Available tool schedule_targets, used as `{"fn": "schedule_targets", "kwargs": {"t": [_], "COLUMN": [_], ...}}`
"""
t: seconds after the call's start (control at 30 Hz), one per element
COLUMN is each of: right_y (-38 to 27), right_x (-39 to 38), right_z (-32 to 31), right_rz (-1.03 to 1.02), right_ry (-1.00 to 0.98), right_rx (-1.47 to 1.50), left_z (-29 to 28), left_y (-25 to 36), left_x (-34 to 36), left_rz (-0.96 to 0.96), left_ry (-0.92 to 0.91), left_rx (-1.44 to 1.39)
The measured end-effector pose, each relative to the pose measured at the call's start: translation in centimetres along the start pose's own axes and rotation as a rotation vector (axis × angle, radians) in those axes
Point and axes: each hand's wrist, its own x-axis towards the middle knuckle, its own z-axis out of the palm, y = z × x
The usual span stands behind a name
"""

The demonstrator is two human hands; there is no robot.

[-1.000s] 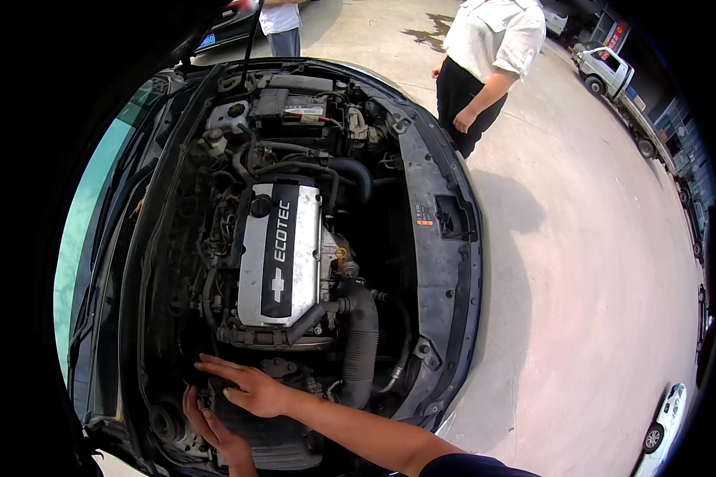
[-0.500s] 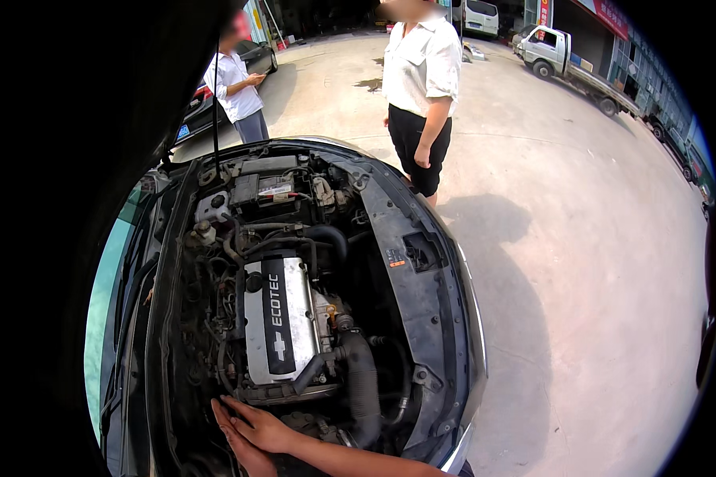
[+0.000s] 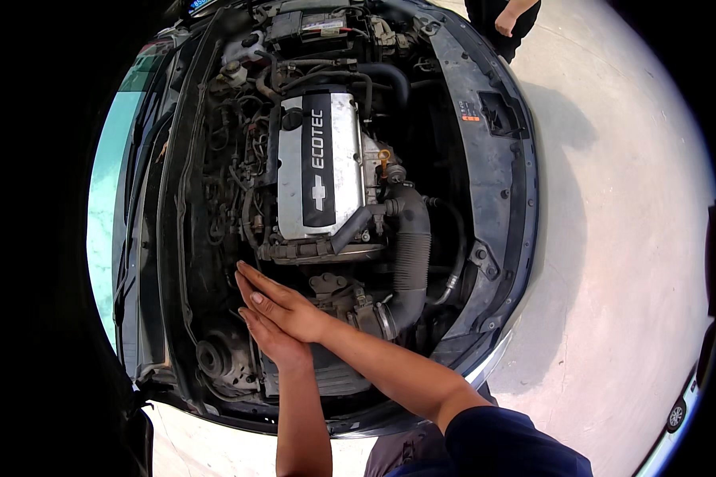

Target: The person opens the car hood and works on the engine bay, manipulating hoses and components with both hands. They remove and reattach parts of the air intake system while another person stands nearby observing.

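Note:
Over the near part of a car's engine bay, my left hand (image 3: 272, 337) and my right hand (image 3: 293, 312) lie palm against palm. Fingers on both are straight and point to the upper left. The right forearm comes in from the lower right, the left from the lower edge. Nothing shows in either hand, though the space between the palms is hidden. Just beyond the fingertips is the silver and black engine cover (image 3: 346, 171) with a black filler cap (image 3: 292, 119). To the right of my hands runs a ribbed black air intake hose (image 3: 411, 254).
A yellow dipstick handle (image 3: 384, 156) sticks up beside the cover. At the far end sits the battery (image 3: 286, 30). A round strut mount (image 3: 211, 358) is left of my wrists. Another person's hand (image 3: 506, 22) and dark trousers show beyond the front panel (image 3: 477, 143).
The view has tipped down, so the engine and my hands sit higher in the picture and more of my forearms shows. The two people standing beyond the car have mostly left the view.

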Motion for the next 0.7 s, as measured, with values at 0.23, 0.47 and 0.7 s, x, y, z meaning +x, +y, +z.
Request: {"fn": "schedule_targets", "kwargs": {"t": [0.23, 0.47, 0.7], "right_y": [-4.4, 0.5, 0.0], "right_x": [-0.3, -3.4, 1.3], "right_z": [-0.7, 1.4, 0.4], "right_rz": [0.369, -0.067, 0.003], "right_ry": [-0.035, 0.099, 0.12], "right_rx": [-0.157, 0.03, -0.199], "left_z": [-2.8, -2.2, -0.8], "left_y": [0.2, 0.8, -0.2], "left_x": [0.7, 1.6, -0.4], "left_rz": [0.041, -0.103, -0.1], "left_ry": [-0.044, 0.0, 0.049], "left_rx": [0.239, 0.162, 0.116]}}
